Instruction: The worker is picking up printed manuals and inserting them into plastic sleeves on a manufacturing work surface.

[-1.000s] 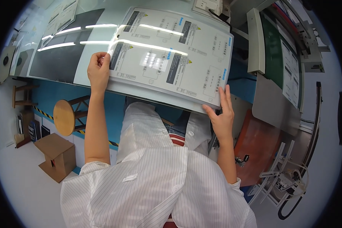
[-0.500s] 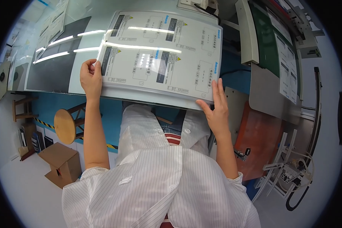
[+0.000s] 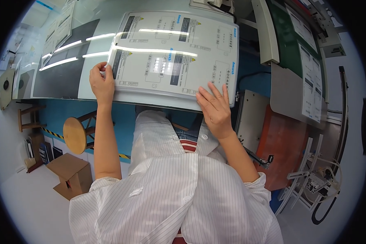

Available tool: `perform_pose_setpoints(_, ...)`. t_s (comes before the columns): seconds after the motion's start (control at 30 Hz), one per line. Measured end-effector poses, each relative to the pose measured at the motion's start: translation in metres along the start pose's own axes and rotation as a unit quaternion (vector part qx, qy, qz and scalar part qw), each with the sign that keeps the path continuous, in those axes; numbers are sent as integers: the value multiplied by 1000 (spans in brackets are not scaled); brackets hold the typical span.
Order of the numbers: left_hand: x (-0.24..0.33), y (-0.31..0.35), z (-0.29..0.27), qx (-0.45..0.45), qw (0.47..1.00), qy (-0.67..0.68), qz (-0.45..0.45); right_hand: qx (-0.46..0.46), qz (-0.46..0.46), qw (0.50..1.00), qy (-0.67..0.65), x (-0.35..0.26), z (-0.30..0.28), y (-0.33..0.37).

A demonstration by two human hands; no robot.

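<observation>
A large white printed sheet (image 3: 179,53) with black bars and small diagrams lies on a glossy grey tabletop (image 3: 69,77). My left hand (image 3: 102,83) grips the sheet's near left corner, fingers curled over its edge. On the sheet's near right part my right hand (image 3: 215,107) rests flat, fingers spread, pressing it down. My striped white coat fills the lower middle of the view.
A round wooden stool (image 3: 74,134) and a cardboard box (image 3: 71,173) stand on the floor at lower left. A green panel with white papers (image 3: 309,69) and a reddish board (image 3: 278,150) are at right. A metal frame with cables (image 3: 319,183) sits lower right.
The sheet has slid toward me on the table. My right hand moved from gripping the sheet's right corner to lying flat on top of it. My left hand keeps its corner.
</observation>
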State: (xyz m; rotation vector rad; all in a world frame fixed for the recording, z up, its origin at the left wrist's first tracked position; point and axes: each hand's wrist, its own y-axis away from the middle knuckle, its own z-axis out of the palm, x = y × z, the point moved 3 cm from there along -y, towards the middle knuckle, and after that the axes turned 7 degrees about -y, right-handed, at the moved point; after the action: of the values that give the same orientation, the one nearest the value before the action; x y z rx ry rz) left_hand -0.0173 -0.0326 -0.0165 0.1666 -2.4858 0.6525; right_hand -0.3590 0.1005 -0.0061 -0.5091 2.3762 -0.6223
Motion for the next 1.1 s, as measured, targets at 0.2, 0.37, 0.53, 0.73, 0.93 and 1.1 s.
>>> perform_pose_setpoints(0.2,-1,0,1,3,1000,-2,0,-31,-71,997,-9,1,-14,3)
perform_pose_setpoints(0.37,-4,2,2,22,999,-29,29,23,-17,998,51,35,-76,12)
perform_pose_setpoints(0.53,-3,2,-3,20,1000,12,4,85,305,901,298,182,-192,72)
perform_pose_setpoints(0.73,6,1,-1,15,999,32,0,-53,538,792,282,266,-260,162)
perform_pose_setpoints(0.93,4,3,-4,18,999,40,-18,-66,471,748,463,234,-258,136)
perform_pose_setpoints(1.1,0,2,-3,21,999,39,-12,-12,503,749,431,226,-271,113)
